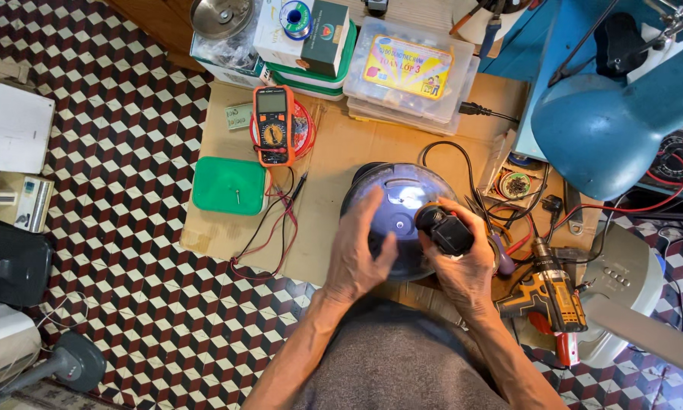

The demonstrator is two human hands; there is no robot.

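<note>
While the right hand [467, 262] closes its fingers around a small black cylindrical part [442, 228], gripping it firmly just above the dome, the left hand [360, 254] lies flat with fingers spread and holds nothing, pressing on the round, bluish-grey plastic appliance housing [402, 193]. That flat palm seems meant to steady the housing, which sits in the middle of a sheet of brown cardboard [341, 144] near the person's lap. A black power cord [452, 152] loops from its far side.

To the right, near the gripping hand, a yellow and black cordless drill [547, 292] lies within easy reach, beside a tangle of red and black wires. To the left rest a green square plastic lid [229, 184] and, farther off, an orange digital multimeter [274, 125] whose probe leads trail across the cardboard. Clear plastic storage boxes [406, 72] line the far edge, probably to keep small parts handy. A blue desk lamp [607, 125] leans over from the right. Everything lies on a floor of red, white and black cube-pattern tiles [129, 228].
</note>
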